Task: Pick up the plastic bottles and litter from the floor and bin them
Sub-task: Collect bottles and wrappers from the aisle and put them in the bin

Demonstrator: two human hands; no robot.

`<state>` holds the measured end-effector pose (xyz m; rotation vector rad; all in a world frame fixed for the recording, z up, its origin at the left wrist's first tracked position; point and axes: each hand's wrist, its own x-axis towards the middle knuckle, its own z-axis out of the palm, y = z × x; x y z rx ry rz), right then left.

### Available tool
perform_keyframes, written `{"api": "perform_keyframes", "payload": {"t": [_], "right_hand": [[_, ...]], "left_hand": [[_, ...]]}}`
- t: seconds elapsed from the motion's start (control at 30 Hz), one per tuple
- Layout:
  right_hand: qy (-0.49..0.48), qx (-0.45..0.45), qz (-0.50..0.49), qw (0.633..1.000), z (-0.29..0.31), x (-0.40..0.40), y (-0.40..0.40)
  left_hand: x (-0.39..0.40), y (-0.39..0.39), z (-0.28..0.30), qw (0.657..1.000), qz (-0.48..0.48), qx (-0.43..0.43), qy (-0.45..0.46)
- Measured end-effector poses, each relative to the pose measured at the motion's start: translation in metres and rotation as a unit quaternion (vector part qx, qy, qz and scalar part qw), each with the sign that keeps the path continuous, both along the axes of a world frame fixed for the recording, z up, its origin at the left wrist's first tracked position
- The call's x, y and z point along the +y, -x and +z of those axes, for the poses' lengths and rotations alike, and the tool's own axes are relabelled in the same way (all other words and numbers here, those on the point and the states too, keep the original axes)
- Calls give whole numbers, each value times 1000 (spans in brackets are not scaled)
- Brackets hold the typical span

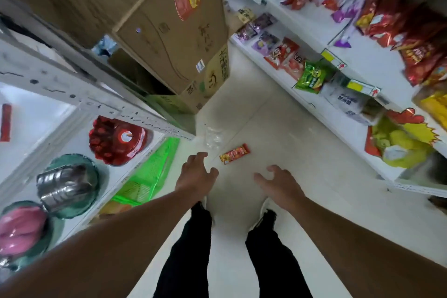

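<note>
Nearby, a red-yellow wrapper [234,153] lies flat, crinkled.

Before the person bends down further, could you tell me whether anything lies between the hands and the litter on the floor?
Nothing visible does. The red wrapper and the clear plastic lie on bare floor just beyond the left hand and right hand, both open and empty. The boxes stand further back. No bin is in view.
</note>
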<state>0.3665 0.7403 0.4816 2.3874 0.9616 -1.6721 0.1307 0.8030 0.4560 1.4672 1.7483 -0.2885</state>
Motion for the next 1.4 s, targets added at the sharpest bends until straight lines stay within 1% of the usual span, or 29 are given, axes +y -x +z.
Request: {"api": "perform_keyframes", "payload": {"t": [0.07, 0.13, 0.17, 0.23, 0.3, 0.37, 0.47, 0.57, 0.63, 0.7, 0.77, 0.83, 0.9, 0.97, 1.03, 1.13, 1.27, 1.33, 1.4], "right_hand": [[9, -16, 4, 1000, -55, 11, 3], [15, -30, 13, 999, -120, 21, 9], [16, -36, 14, 999, -156, 26, 14], [17, -40, 13, 999, -228, 35, 25], [3, -52, 24, 998, -305, 44, 36], [-28, -68, 49, 996, -379, 55, 45], [-96, -99, 91, 986, -481, 73, 53], [-127, -124, 170, 969, -559, 89, 59], [-143, -142, 212, 956, -591, 90, 62], [-171, -144, 227, 948, -608, 85, 60], [-190, -118, 187, 957, -605, 77, 56], [-196, -107, 122, 967, -585, 69, 51], [-174, -113, 53, 977, -550, 59, 45], [-139, -130, 1, 982, -507, 46, 36], [-117, -139, -29, 983, -457, 27, 26], [-94, -123, -65, 986, -367, 5, 13], [-33, -66, -132, 989, -256, -19, 2], [-55, -37, -117, 991, -201, -25, -2], [-76, -24, -80, 994, -136, -17, 4]], "left_hand": [[19, -2, -58, 997, -77, 27, -8], [38, -2, -124, 985, -166, 44, -24], [49, -1, -161, 980, -188, 50, -30], [66, 0, -237, 981, -182, 56, -29], [81, 2, -315, 989, -137, 51, -23], [95, 4, -389, 992, -110, 47, -28], [118, 7, -487, 992, -102, 56, -40], [130, 8, -555, 988, -128, 64, -53], [129, 7, -579, 983, -143, 73, -95], [126, 7, -588, 978, -157, 67, -120], [120, 9, -583, 980, -149, 54, -117], [110, 13, -563, 986, -99, 46, -126], [97, 17, -529, 989, -45, 49, -131], [80, 21, -485, 990, -23, 53, -131], [61, 26, -435, 991, -6, 54, -126], [32, 32, -350, 993, 38, 45, -101], [-18, 46, -221, 989, 119, 20, -87], [-44, 57, -153, 984, 150, 5, -100], [-69, 69, -87, 977, 174, 1, -125]]}}
